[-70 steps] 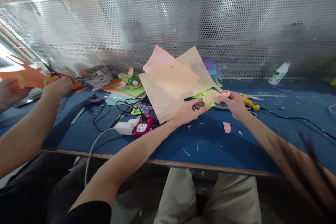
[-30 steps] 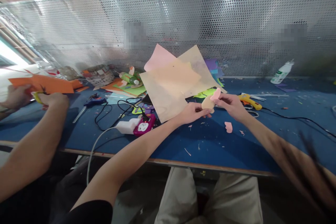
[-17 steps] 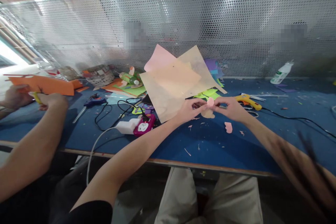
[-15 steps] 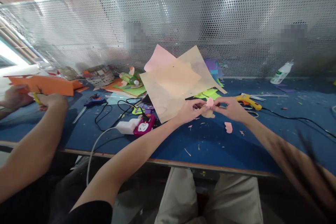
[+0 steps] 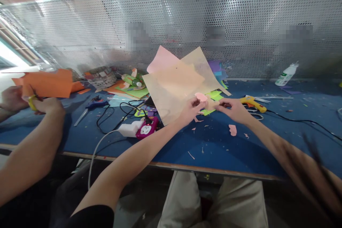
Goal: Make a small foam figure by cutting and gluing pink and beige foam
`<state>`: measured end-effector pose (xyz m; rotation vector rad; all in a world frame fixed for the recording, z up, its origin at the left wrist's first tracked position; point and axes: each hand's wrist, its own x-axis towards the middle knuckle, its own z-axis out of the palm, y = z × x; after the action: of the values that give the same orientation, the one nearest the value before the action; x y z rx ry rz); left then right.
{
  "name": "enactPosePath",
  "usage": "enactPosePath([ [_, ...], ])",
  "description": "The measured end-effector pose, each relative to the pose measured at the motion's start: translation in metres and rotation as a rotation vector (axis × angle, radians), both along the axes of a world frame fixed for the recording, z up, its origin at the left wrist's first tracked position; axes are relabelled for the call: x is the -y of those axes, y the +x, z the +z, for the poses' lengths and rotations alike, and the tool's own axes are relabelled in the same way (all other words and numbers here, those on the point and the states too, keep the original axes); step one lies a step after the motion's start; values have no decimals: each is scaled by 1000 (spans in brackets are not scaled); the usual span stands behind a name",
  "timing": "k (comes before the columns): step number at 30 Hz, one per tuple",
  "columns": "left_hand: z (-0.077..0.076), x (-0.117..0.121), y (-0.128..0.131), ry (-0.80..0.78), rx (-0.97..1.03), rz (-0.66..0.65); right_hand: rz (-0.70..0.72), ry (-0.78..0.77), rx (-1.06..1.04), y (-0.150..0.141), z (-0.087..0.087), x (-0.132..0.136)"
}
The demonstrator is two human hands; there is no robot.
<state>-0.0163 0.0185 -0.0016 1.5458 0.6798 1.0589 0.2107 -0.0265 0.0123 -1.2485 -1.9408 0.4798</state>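
Note:
My left hand point(image 5: 192, 109) pinches a small rounded pink paper piece point(image 5: 201, 97) between thumb and fingers. Closed on the edge of a cream paper cutout point(image 5: 212, 104) is my right hand point(image 5: 232, 109). The two pieces are close together above the blue table, and I cannot tell whether they touch. Bright green paper scraps point(image 5: 215, 95) lie just behind my hands. Large cream and pink paper sheets point(image 5: 162, 94) spread out behind and to the left. Nearer me, a pink paper scrap point(image 5: 232, 130) rests on the table.
At right are a yellow glue gun point(image 5: 253, 103) with its cord and a white bottle point(image 5: 287, 74). A magenta power adapter point(image 5: 146, 127) and a blue glue gun point(image 5: 96, 103) sit left. A co-worker's hands cut orange paper point(image 5: 50, 83) with yellow scissors point(image 5: 33, 102). Perforated metal point(image 5: 181, 17) stands behind.
The pink piece has moved left with my left hand, away from my right fingers. More of the cream cutout now shows in my right hand. The co-worker's hands and orange paper shifted slightly left.

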Motion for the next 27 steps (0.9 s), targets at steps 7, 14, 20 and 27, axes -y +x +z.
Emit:
enactPosePath([
  [7, -4, -1, 1, -50, -49, -21, -52, 38, -103, 8, -1, -3],
  [14, 3, 3, -2, -33, -66, 22, -48, 95, -110, 9, -2, -3],
  [20, 5, 1, -3, 32, -150, 44, -66, 118, 32, 16, 9, -1],
  [27, 2, -2, -6, 181, -183, 58, -546, 71, 357, 94, 24, -16],
])
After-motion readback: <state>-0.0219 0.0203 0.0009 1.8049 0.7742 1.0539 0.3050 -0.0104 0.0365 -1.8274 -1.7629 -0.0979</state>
